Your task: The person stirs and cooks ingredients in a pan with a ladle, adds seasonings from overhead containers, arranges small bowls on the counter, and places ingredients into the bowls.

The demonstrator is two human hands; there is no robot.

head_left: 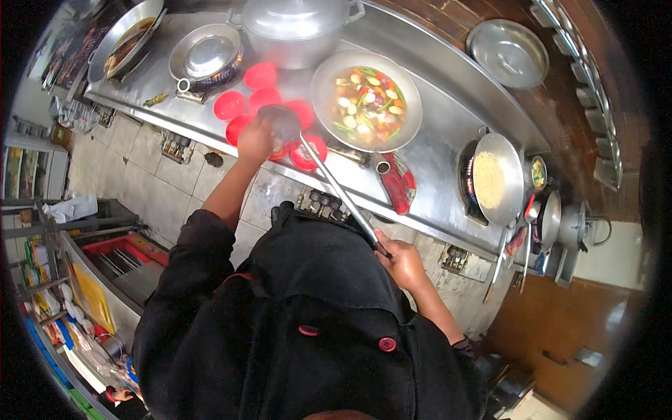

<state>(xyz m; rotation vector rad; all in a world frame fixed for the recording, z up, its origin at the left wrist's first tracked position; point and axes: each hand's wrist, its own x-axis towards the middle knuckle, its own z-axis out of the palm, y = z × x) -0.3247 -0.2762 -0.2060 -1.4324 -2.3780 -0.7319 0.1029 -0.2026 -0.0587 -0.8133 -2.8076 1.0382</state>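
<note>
My right hand [404, 264] is wrapped round the handle of a long metal ladle [339, 187], which slants up and left across the counter's front edge. The ladle's bowl is over a cluster of red bowls [229, 106]. Beside the ladle's bowl is my left hand [256, 137], above the red bowls; its fingers are blurred and partly hidden, so its hold cannot be made out. One red bowl [308, 152] near the edge has something pale in it. Just right of the bowls, a wide pan [418, 112] holds broth with chopped vegetables.
A large lidded pot [297, 21] stands behind the bowls. Pans [206, 52] sit on burners at the left. A pan of noodles [489, 180] is at the right. A red cloth [396, 189] lies near the front edge, beside a small cup [383, 167].
</note>
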